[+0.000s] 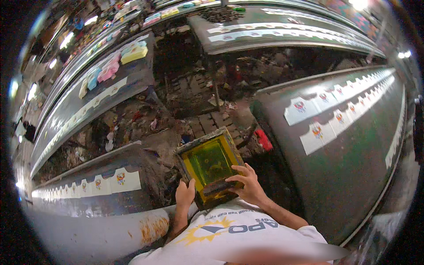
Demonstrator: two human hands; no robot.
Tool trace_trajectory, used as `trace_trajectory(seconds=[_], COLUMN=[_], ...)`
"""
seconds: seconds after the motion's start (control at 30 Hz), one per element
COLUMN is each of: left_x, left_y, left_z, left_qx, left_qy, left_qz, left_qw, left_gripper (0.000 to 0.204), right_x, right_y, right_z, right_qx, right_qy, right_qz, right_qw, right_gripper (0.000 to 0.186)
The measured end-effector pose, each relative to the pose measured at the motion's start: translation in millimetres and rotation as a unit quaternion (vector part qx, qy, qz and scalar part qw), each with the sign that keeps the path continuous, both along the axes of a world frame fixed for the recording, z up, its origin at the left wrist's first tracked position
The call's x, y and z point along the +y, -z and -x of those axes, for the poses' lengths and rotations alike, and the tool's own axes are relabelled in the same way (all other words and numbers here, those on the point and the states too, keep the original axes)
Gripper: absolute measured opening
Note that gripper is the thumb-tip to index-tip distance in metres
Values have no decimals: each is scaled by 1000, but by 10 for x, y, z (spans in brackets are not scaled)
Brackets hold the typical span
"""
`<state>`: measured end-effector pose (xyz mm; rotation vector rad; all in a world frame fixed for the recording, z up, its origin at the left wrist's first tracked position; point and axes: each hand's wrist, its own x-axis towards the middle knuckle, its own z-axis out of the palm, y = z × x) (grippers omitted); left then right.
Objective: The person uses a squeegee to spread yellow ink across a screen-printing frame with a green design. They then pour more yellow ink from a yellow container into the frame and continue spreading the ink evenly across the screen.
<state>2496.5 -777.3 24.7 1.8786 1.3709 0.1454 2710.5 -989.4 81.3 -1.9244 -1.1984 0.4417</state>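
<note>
Stretching along a table (123, 202) at the left runs a row of white cut pieces (98, 183) with small colourful prints. Nearer me, a pale, rust-stained pipe (152, 227) ends beside the person's left forearm. The left hand (185, 193) grips the lower left edge of a screen-printing frame (207, 157), thumb up, its other fingers partly hidden. The frame, yellow-green in its mesh, sits tilted just before the white T-shirt (265, 243). The right hand (248, 187) clasps its lower right side, fingers spread over the end of a dark bar (216, 187). Beyond lies something red (263, 139), then a dark green table (340, 172) bearing more printed pieces (318, 134).
</note>
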Motion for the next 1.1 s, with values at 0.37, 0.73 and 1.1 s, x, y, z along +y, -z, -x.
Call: trace_trajectory(seconds=[0.37,0.73,1.1], left_x=[341,2347,5276], left_y=[142,-42,-556], left_z=[-545,-1749,-2808], left_qx=[-236,-165,-205], left_qy=[-127,-138,-181], left_qz=[49,31,-51], left_qw=[962,976,961], left_gripper=[61,64,74], right_x=[1362,3185,6339], right_y=[11,75,-783], right_z=[-1031,-1999,-3125], right_qx=[14,-3,-258], right_qy=[-142,-95,-190], right_qz=[34,13,10], right_qw=[989,995,947], right_gripper=[47,48,67])
